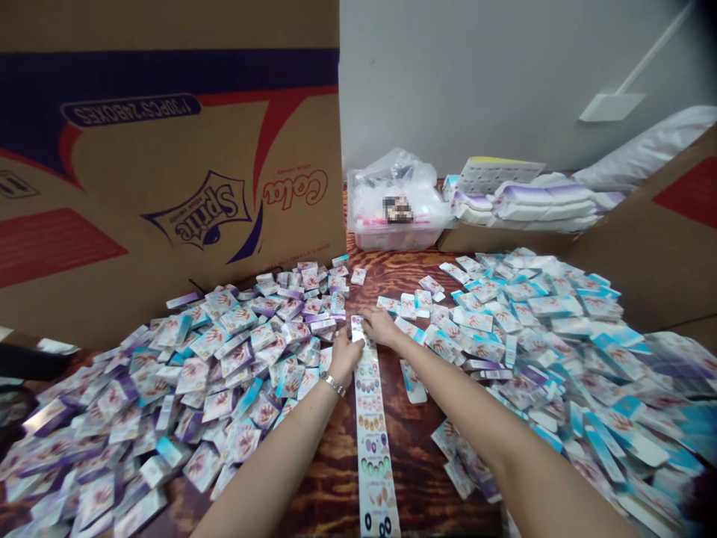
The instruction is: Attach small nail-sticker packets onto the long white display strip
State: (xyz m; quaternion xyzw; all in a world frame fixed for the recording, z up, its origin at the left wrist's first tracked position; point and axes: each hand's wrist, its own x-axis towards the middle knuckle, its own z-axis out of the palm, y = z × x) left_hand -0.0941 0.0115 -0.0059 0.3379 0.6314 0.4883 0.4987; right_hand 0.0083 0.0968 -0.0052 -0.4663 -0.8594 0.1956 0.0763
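Across a varnished wood tabletop [417, 486], 2 hands stand in the gap between 2 heaps of small printed cards. The left hand [344, 357], with a metal bracelet [334, 384] at its wrist, lies over the upper end of a long printed card strip [373, 441]. The right hand [381, 327] sits just beside it, its fingertips [367, 322] at the strip's top edge. Both hands curve inward, but whether either is closed on the strip cannot be told. The strip lies flat between the heaps, running toward the person. It appears light, thin and glossy, liable to crease, and best taken by its long edges. Purple-edged cards [224, 373] heap at left, teal-edged cards [538, 329] at right; both look stiff, slick and apt to slide. Beyond stand a corrugated carton flap [140, 187] and a clear plastic tub [395, 239].
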